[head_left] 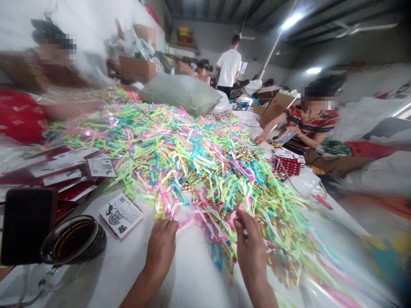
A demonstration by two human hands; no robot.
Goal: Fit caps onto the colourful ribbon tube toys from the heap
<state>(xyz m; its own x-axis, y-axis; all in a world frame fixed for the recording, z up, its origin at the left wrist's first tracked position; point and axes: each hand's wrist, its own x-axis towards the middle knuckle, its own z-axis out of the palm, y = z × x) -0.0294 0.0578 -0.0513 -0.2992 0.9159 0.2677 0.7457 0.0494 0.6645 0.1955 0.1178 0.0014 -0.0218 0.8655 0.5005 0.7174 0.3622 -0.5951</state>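
A broad heap of small plastic pieces (167,137) in green, pink, blue and white covers the table, mixed with thin tubes of coloured beads. At its near edge is my left hand (162,241), fingers curled and closed at one end of a thin pink plastic strip (186,221). My right hand (252,244) is bent at the heap's front, its thumb and fingers pinched at a pink plastic piece (233,217). A blue translucent piece (216,255) lies on the white tabletop between the hands. Some of my fingertips are hidden.
On the left are a printed card (121,215), stacked red-and-white cards (64,167), a dark phone-like device (28,226) and a glass cup of dark liquid (73,239). A striped-shirted person (314,124) works at the right. A big green sack (183,92) lies behind the heap.
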